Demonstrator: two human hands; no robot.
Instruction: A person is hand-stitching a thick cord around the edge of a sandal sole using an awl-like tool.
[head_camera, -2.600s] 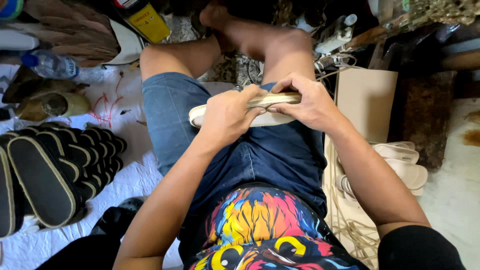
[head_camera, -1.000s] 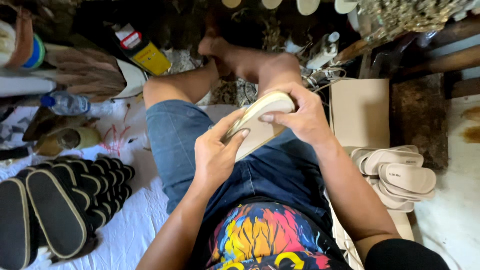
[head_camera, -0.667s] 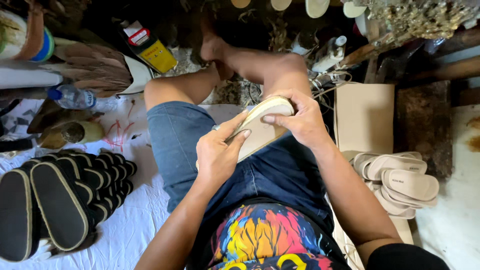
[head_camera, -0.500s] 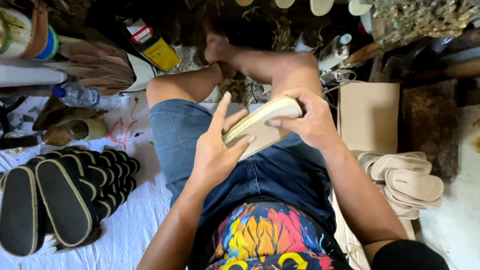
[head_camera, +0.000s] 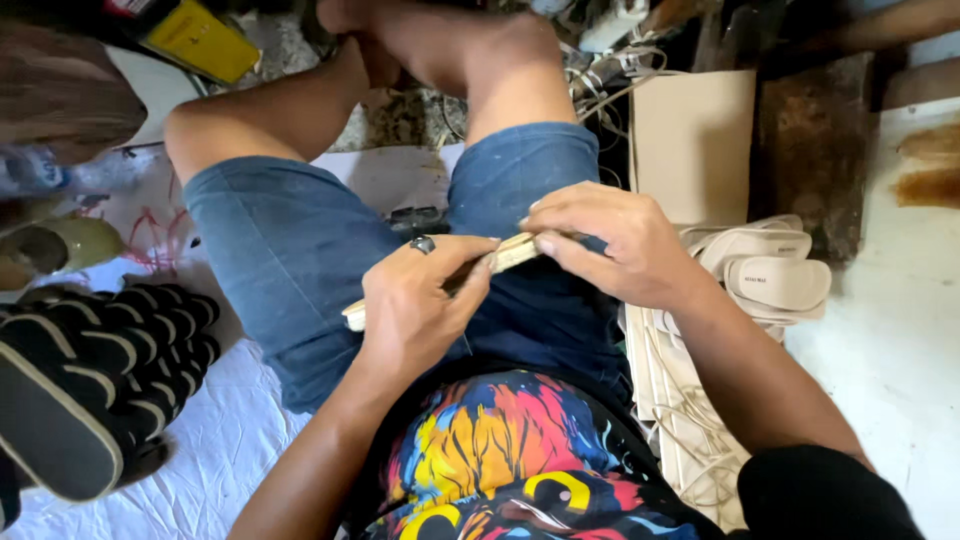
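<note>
Held edge-on over the lap: a cream sandal sole (head_camera: 505, 255), pinched at its far end by the right hand (head_camera: 610, 245), gripped near its middle by the left hand (head_camera: 415, 305). Apparently mid-inspection or trimming of the edge; steady turning probably called for next.

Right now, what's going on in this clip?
A seated person holds a cream shoe sole edge-on over their lap, left hand gripping its near end, right hand pinching the far end. A row of black soles lies to their left; a stack of cream soles sits to their right.
</note>
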